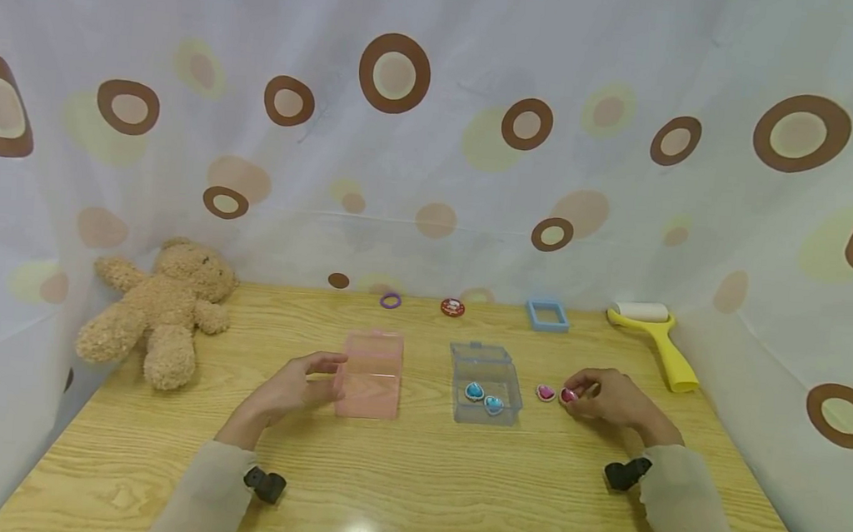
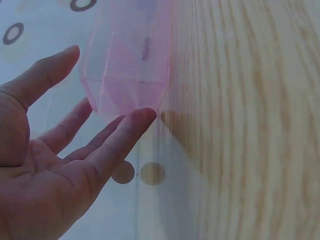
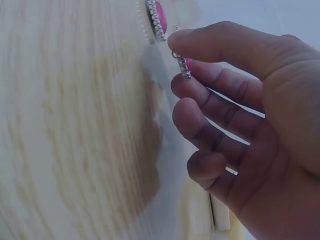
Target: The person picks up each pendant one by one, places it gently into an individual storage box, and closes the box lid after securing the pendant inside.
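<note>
My right hand (image 1: pixel 607 399) pinches a dark pink gem charm (image 1: pixel 567 396) with a beaded silver rim, between thumb and fingers. In the right wrist view the charm (image 3: pixel 184 68) is partly covered by the thumb. Just left of it on the table lies a second pink gem charm (image 1: pixel 545 392). An open clear bluish box (image 1: pixel 488 374) holds two blue gem charms (image 1: pixel 473 391). My left hand (image 1: pixel 298 388), fingers extended, is at the left side of an open translucent pink box (image 1: pixel 367 397). In the left wrist view its fingertips reach the pink box (image 2: pixel 130 65).
A teddy bear (image 1: pixel 168 304) leans at the back left. Along the back edge lie a purple ring (image 1: pixel 390 306), a red round badge (image 1: pixel 452 307), a light blue square frame (image 1: pixel 547 327) and a yellow-handled lint roller (image 1: pixel 664 351). A patterned curtain (image 1: pixel 435 158) hangs behind.
</note>
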### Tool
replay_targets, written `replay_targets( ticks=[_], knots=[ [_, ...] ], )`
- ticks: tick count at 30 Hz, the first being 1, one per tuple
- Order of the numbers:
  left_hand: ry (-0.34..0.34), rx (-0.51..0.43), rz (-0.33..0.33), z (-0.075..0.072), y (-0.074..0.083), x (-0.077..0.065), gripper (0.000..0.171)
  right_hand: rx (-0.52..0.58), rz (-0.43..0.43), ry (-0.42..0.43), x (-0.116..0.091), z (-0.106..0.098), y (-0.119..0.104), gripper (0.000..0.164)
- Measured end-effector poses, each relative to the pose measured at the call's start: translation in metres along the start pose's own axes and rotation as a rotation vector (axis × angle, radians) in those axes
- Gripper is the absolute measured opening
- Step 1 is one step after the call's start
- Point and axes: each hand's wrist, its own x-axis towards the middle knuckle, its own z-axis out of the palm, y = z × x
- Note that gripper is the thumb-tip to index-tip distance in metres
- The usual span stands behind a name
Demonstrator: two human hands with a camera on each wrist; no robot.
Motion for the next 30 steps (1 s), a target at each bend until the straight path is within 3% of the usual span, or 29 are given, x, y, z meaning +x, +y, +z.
replay_targets(
  ticks=[6, 19, 30],
  knots=[
    [0.005, 0.029, 0.011, -0.001, 0.001, 0.0, 0.062, 0.07, 0.003, -0.003, 0.0, -0.003, -0.005, 0.032],
    [0.011, -0.006, 0.016, 0.0, -0.004, 0.002, 0.067, 0.053, -0.074, 0.05, 0.004, -0.009, -0.026, 0.031],
    [0.021, 0.019, 0.028, 0.001, -0.002, 0.001, 0.067, 0.081, -0.103, 0.057, 0.018, 0.003, -0.051, 0.031]
  ],
)
